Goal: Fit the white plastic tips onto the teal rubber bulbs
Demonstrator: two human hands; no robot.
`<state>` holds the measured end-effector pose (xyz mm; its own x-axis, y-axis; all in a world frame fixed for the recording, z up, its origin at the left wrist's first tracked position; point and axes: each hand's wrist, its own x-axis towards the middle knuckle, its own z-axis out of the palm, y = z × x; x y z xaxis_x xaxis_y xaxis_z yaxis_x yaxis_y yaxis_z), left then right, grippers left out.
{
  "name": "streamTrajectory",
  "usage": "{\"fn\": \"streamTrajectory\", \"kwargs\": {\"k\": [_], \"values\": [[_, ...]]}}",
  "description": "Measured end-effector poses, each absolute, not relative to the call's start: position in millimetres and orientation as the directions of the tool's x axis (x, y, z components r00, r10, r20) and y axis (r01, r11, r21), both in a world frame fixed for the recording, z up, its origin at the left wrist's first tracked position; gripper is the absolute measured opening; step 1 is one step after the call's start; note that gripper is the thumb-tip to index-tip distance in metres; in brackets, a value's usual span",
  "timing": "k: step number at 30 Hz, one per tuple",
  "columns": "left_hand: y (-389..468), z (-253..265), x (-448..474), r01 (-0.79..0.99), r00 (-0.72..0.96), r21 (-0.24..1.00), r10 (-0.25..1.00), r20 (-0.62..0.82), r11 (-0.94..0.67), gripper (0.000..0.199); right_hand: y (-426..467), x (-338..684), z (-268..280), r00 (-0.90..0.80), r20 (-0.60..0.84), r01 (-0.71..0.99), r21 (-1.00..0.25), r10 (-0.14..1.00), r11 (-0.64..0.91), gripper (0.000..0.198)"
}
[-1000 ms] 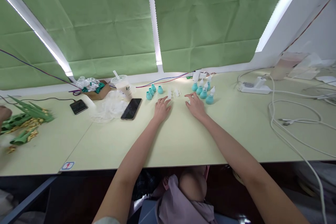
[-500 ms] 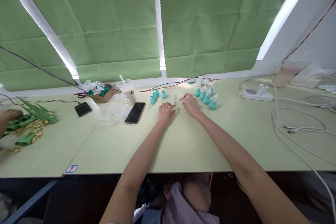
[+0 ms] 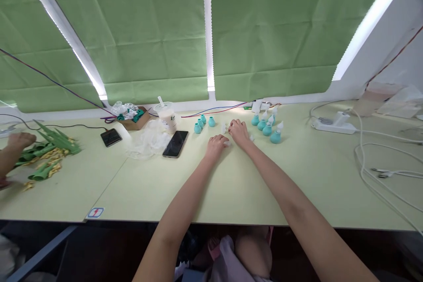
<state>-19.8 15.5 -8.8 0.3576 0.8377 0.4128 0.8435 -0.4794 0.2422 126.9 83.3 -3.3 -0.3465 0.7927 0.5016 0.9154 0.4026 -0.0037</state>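
Observation:
My left hand [image 3: 216,146] rests on the table with curled fingers, a small translucent white piece [image 3: 227,143] at its fingertips. Close beside it, my right hand [image 3: 239,132] has its fingers bent down at a few small whitish pieces [image 3: 224,128]; what they pinch, if anything, is hidden. Another small clear piece [image 3: 251,138] lies just right of that hand. Several turquoise bulb-shaped bottles [image 3: 267,129] with white pointed tips stand to the right. Left of my hands are several turquoise bottles [image 3: 211,121] without tips.
A black phone [image 3: 176,144], crumpled clear plastic [image 3: 145,142], a drink cup [image 3: 168,119] and a small cardboard box [image 3: 141,119] lie to the left. Another person's hand [image 3: 20,141] touches green and yellow pieces [image 3: 56,139]. A power strip [image 3: 335,127] and white cables [image 3: 363,163] occupy the right.
The view has shifted slightly, moving the scene to the right. Against the table, my right hand has moved a little left, uncovering a clear piece beside it. My left hand stays nearly in place.

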Motion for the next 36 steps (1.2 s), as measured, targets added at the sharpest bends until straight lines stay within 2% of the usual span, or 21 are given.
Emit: {"fn": "streamTrajectory", "kwargs": {"k": [2,4,7,11,14,18,22,25,30,36], "values": [[14.8,-8.9,-18.6,0.822,0.342,0.287,0.83,0.441,-0.491,0.022,77.3,127.7,0.8,-0.347,0.536,0.904,-0.03,0.77,0.428,0.021],[13.5,-8.6,-17.9,0.803,0.32,0.342,0.836,0.445,-0.489,0.024,67.7,130.2,6.2,-0.3,0.581,0.893,-0.109,0.757,0.437,0.019],[10.9,-7.1,-18.0,0.754,0.318,0.435,0.852,0.416,-0.493,0.025,47.3,137.4,11.5,-0.163,0.591,0.824,-0.358,0.79,0.438,0.016],[10.4,-6.6,-19.3,0.704,0.34,0.498,0.856,0.39,-0.506,0.02,15.9,146.4,7.3,-0.059,0.415,0.548,-0.747,0.908,0.376,0.012],[12.7,-9.1,-20.3,0.666,0.385,0.506,0.834,0.395,-0.548,0.021,-0.8,147.8,-0.3,0.003,0.3,0.385,-0.881,0.954,0.276,0.013],[15.0,-12.4,-21.0,0.59,0.424,0.541,0.8,0.424,-0.599,0.031,-3.7,148.0,-4.3,0.019,0.316,0.471,-0.84,0.949,0.27,0.011],[16.1,-13.7,-19.8,0.553,0.342,0.627,0.836,0.429,-0.548,0.044,1.0,153.3,-1.9,0.03,0.379,0.605,-0.744,0.925,0.285,0.01],[16.2,-13.5,-17.6,0.479,0.28,0.717,0.863,0.421,-0.506,0.052,-0.4,155.9,0.2,-0.034,0.43,0.666,-0.663,0.902,0.341,0.011],[14.0,-11.8,-13.9,0.41,0.282,0.745,0.85,0.444,-0.526,0.05,-5.4,153.1,2.2,-0.141,0.483,0.732,-0.536,0.864,0.42,0.012],[13.9,-11.5,-13.9,0.404,0.29,0.727,0.831,0.474,-0.555,0.045,-5.1,153.7,2.1,-0.203,0.486,0.761,-0.468,0.85,0.449,0.013]]}}
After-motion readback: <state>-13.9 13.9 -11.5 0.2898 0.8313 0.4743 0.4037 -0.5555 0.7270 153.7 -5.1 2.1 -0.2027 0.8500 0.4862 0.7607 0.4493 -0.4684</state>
